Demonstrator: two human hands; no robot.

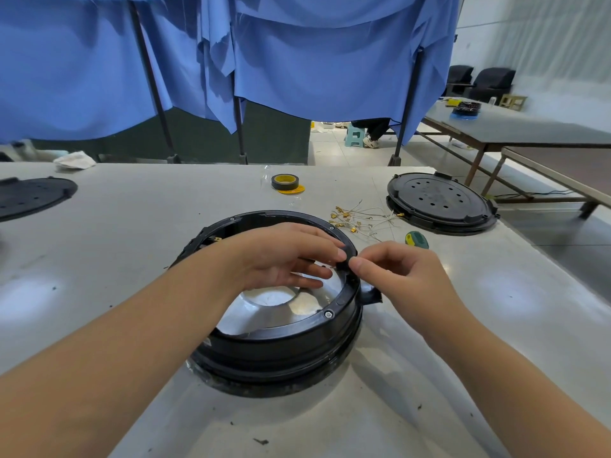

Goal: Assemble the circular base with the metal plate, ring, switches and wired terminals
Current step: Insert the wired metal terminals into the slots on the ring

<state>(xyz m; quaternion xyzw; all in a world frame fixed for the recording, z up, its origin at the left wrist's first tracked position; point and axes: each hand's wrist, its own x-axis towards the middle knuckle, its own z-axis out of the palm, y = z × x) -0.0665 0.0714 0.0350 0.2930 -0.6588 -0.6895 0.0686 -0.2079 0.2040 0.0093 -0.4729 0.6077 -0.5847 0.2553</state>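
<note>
Circular base (281, 338) sat on the table (132, 246) straight in front of you, black ring (334, 309) on top, metal plate (281, 302) shining inside it. Your left hand (281, 256) reached in over the opening from the left, palm down, forearm crossing the near-left rim. Lower fingers were stretched loosely over the plate; thumb and forefinger were pinched on a small black part (344, 259) at the right edge of the ring. Your right hand (393, 269) came in from the right, outside the base, fingers curled, thumb and forefinger tips nipping the same black part from the other side. Couldn't tell what that part was. Wired terminals (357, 216) lay loose on the table behind the base, a green-handled tool (416, 239) just right of them. Tape roll (285, 182) further back; black round cover (441, 201) at back right.
</note>
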